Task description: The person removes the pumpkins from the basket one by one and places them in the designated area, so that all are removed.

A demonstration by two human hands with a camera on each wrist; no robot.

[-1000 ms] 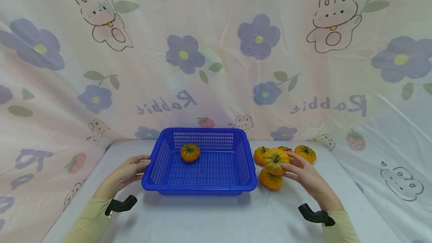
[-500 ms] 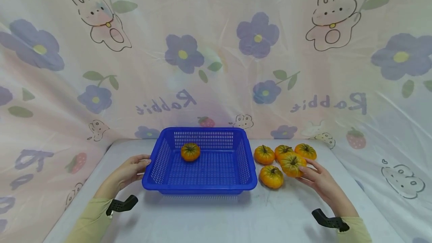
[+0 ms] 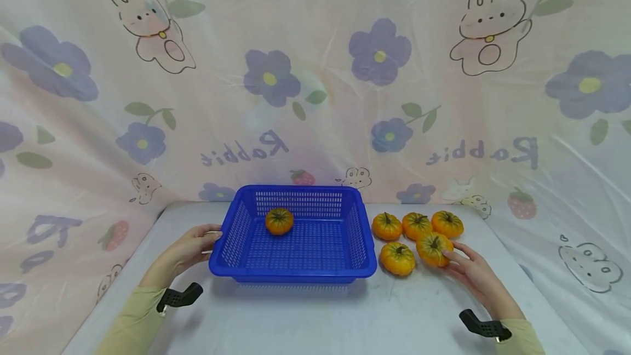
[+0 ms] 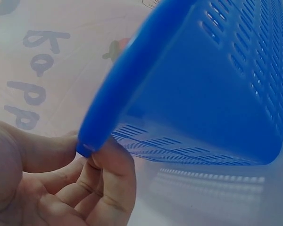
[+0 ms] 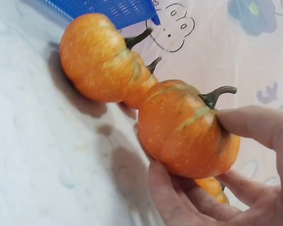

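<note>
My left hand [image 3: 192, 251] pinches the left rim of a blue perforated plastic basket [image 4: 188, 94], thumb on the outside and fingers under the lip. Inside the basket, toward its back left, sits one small orange pumpkin [image 3: 279, 221]. To the right, my right hand [image 3: 475, 278] grips another small pumpkin [image 5: 188, 132] from its right side, thumb near the dark stem and fingers beneath. In the right wrist view this pumpkin is close over the white table, with shadow below it. A neighbouring pumpkin [image 3: 397, 259] rests just left of it.
Behind the held pumpkin stand three more: a left one [image 3: 386, 227], a middle one [image 3: 416, 226] and a right one [image 3: 447, 224]. The white table [image 3: 296, 322] ends at a printed cloth backdrop [image 3: 315, 125]. Black wrist cameras sit on both forearms.
My right hand has carried its pumpkin right and down, away from the basket, to the front of the pumpkin group. My left hand has stayed at the basket rim.
</note>
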